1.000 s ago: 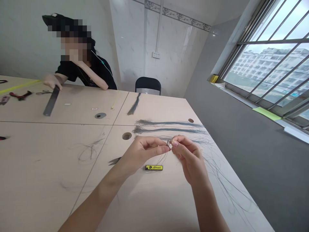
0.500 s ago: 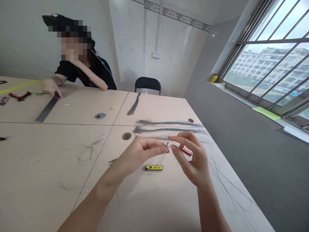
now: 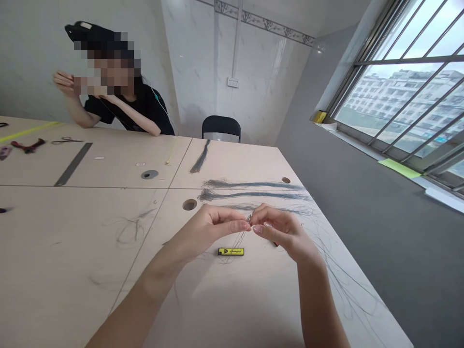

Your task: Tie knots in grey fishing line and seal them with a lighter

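Observation:
My left hand (image 3: 217, 224) pinches a small metal loop (image 3: 249, 218) between thumb and forefinger, with thin strands (image 3: 239, 238) hanging below it. Close against that loop, my right hand (image 3: 279, 227) has its thumb and forefinger brought together; anything between them is too small to make out. On the table below lies a yellow lighter (image 3: 231, 252). A red object (image 3: 276, 244) is mostly hidden behind my right hand. Just beyond my hands, bundles of thin blue-grey strands (image 3: 253, 195) stretch across the table, with tangled ends at the left.
Loose strands (image 3: 337, 266) trail along the right table edge, and others (image 3: 134, 232) curl at left. Round holes (image 3: 190, 205) pierce the tabletop. Across the table a person (image 3: 119, 106) sits near a metal ruler (image 3: 74, 164), scissors (image 3: 67, 140) and red-handled pliers (image 3: 28, 145).
My right hand has moved left and its fingers have closed in at the metal loop. My left hand stays nearly still. The other person has let go of the ruler and raised that hand.

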The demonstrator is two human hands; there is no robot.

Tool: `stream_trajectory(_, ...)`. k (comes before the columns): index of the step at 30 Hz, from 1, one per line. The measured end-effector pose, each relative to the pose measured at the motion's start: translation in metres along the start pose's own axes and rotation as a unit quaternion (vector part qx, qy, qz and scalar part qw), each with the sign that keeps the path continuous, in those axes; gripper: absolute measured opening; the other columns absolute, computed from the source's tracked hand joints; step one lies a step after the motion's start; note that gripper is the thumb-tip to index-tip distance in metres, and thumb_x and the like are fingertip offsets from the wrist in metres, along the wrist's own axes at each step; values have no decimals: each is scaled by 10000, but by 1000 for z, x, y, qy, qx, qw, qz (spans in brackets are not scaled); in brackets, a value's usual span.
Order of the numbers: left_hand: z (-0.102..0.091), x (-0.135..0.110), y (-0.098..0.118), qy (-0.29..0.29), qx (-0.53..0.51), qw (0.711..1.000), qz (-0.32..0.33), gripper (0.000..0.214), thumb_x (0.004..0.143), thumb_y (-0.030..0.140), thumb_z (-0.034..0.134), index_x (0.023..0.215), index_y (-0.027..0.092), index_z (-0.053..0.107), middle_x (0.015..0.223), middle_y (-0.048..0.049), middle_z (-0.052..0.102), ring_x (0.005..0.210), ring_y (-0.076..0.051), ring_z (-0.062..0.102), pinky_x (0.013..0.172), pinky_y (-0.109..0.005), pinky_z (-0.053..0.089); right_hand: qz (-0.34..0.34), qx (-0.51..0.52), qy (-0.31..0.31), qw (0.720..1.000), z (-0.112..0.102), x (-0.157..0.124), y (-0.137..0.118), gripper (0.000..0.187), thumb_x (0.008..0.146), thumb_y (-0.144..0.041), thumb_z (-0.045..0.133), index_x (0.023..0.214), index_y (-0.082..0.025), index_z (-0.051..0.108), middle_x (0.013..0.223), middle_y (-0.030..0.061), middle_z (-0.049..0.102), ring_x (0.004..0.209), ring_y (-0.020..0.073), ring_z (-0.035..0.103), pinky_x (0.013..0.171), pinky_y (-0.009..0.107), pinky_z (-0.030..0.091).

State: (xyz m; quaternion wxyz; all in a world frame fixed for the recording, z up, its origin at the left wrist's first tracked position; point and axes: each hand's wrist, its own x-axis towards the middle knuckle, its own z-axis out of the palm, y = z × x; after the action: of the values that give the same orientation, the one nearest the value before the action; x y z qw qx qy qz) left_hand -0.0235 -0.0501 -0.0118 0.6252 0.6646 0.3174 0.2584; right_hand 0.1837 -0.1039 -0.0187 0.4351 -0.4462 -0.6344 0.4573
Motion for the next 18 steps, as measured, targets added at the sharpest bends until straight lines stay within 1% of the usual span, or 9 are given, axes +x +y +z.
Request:
stream_trajectory(4, 1, -1, 2, 0, 1, 1000, -10, 217, 842, 469, 709, 785, 276, 791, 806, 13, 714, 783, -139, 573, 760, -253, 423, -6, 45, 8, 999, 2, 1, 0, 176, 890, -390, 690, 814, -231, 683, 854, 16, 608, 653, 116, 493, 485, 236, 346)
stream_trajectory(7, 1, -1, 2, 1, -4, 1000, -13, 214, 828, 463, 717, 784, 267, 792, 768, 7, 692, 748, -139, 550, 728, -254, 414, -22, 37, 26, 999, 5, 1, -2, 169, 906, -369, 674, 816, -225, 677, 841, 10, 593, 627, 104, 480, 485, 240, 347)
stream_trajectory(9, 1, 0, 1, 2, -2, 1000, -16, 222, 825, 464, 711, 778, 262, 788, 738, 8, 670, 710, -135, 520, 698, -255, 401, -39, 16, 46, 998, 6, 0, -2, 158, 912, -355, 668, 822, -226, 680, 843, 12, 592, 648, 110, 502, 506, 249, 371)
stream_trajectory(13, 0, 1, 1, 12, 9, 999, -37, 236, 814, 472, 704, 758, 254, 775, 707, 16, 620, 673, -125, 456, 679, -257, 371, -90, -20, 93, 991, 8, 2, 0, 107, 899, -317, 690, 827, -238, 702, 846, 19, 613, 775, 148, 577, 617, 280, 447)
stream_trajectory(15, -1, 2, 1, 6, 11, 999, -52, 228, 808, 463, 705, 765, 249, 772, 691, 20, 599, 666, -125, 441, 686, -263, 362, -109, -6, 96, 989, 9, 4, 3, 77, 883, -291, 714, 822, -244, 712, 881, 24, 646, 870, 163, 602, 703, 291, 480)
stream_trajectory(18, -2, 2, 2, -6, 4, 998, -64, 245, 806, 476, 699, 776, 241, 766, 670, 20, 571, 663, -131, 431, 695, -273, 354, -112, 46, 78, 990, 8, 6, 8, 52, 874, -255, 734, 824, -251, 724, 942, 24, 696, 949, 162, 625, 801, 296, 502)
